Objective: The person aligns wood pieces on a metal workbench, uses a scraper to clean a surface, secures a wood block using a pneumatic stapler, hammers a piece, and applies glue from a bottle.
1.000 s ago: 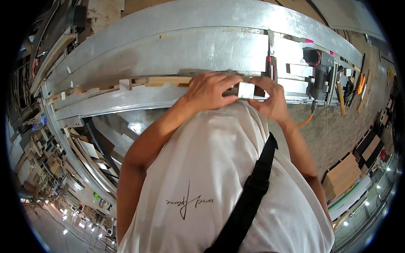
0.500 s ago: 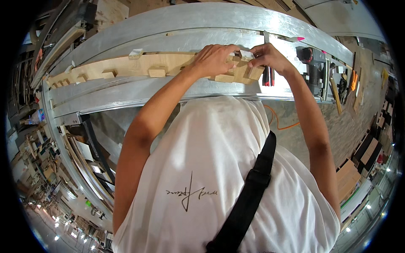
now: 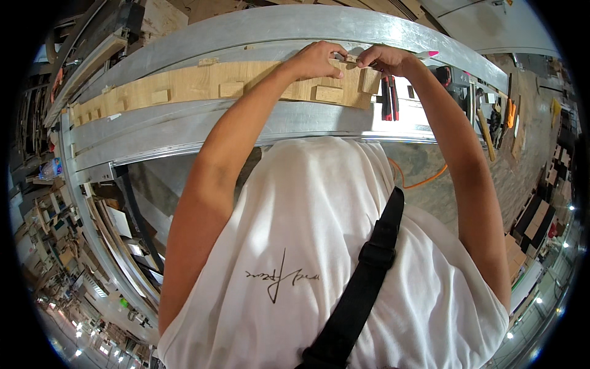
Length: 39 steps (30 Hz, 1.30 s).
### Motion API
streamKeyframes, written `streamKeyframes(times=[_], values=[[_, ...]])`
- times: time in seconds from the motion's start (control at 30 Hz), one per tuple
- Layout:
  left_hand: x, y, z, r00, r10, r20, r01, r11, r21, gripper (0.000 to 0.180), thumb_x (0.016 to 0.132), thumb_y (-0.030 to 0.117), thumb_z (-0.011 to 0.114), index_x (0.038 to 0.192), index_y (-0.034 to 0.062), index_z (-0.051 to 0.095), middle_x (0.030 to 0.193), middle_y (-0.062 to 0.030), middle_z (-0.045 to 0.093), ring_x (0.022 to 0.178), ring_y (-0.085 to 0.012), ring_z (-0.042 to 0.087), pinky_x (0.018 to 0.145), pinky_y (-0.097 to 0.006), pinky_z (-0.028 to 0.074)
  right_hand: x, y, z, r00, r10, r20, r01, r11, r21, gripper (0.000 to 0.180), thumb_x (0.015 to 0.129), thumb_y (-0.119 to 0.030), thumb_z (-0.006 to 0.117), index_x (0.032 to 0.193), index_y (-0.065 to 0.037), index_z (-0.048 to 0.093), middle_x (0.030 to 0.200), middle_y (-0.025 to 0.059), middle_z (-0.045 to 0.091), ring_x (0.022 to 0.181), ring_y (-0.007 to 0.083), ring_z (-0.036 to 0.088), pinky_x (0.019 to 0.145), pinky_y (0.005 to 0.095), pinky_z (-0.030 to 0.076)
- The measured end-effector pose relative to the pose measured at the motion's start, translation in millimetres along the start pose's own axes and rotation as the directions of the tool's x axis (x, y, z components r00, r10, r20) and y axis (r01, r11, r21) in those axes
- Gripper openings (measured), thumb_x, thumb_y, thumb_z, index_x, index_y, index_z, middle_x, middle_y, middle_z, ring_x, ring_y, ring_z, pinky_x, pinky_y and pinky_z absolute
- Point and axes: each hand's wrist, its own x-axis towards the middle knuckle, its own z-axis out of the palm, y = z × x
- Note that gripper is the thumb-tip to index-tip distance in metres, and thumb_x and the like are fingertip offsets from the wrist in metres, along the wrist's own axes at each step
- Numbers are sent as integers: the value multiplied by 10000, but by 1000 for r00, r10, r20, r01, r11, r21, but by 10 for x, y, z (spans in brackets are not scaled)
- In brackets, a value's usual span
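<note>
Both arms reach forward over a long pale wooden board (image 3: 196,83) that lies in a grey metal frame (image 3: 184,132). Small wooden blocks (image 3: 329,93) sit on the board. My right hand (image 3: 386,59) is closed around a slim white marker with a pink end (image 3: 427,55). My left hand (image 3: 316,58) pinches the marker's other end, just above the board's right part. The two hands almost touch. Whether the marker's tip meets the wood is hidden by the fingers.
A red-handled tool (image 3: 387,98) hangs just right of the board's end. An orange cable (image 3: 424,181) trails on the floor below the frame. Stacked boards and workshop clutter (image 3: 541,215) lie at the right; shelves of material (image 3: 43,221) fill the left.
Both hands have moved forward and up, from the frame's near rail onto the board. The view has tilted so the whole board shows. The white object between the hands now shows as a thin marker.
</note>
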Motion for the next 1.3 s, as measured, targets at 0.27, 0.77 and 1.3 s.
streamKeyframes(times=[0.27, 0.77, 1.3], values=[[70, 37, -10, 995, -78, 67, 83, 994, -64, 623, 774, 134, 873, 1339, -4, 649, 1270, -184, 711, 1254, -313, 656, 1050, -383, 512, 182, 198, -160, 994, -44, 98, 34, 994, 104, 451, 793, -331, 850, 1171, -104, 759, 1097, 35, 728, 1046, 173, 665, 947, 376, 541], [-65, 379, -99, 994, -43, -98, 53, 993, 104, 527, 794, 197, 868, 1248, 72, 633, 1195, -205, 733, 1150, -314, 679, 979, -394, 517, -174, 338, -127, 976, -215, -21, 212, 933, 291, 421, 933, -402, 750, 1138, -38, 701, 1055, 57, 710, 979, 170, 677, 903, 308, 547], [-52, 204, -69, 978, 208, -34, -198, 962, 190, 504, 906, 197, 734, 1402, 176, 650, 1272, -165, 725, 1144, -377, 685, 1022, -454, 518, -295, 411, -14, 959, -256, -124, 284, 828, 483, 480, 992, -431, 695, 1235, -19, 671, 1151, 96, 737, 1004, 181, 701, 959, 319, 521]])
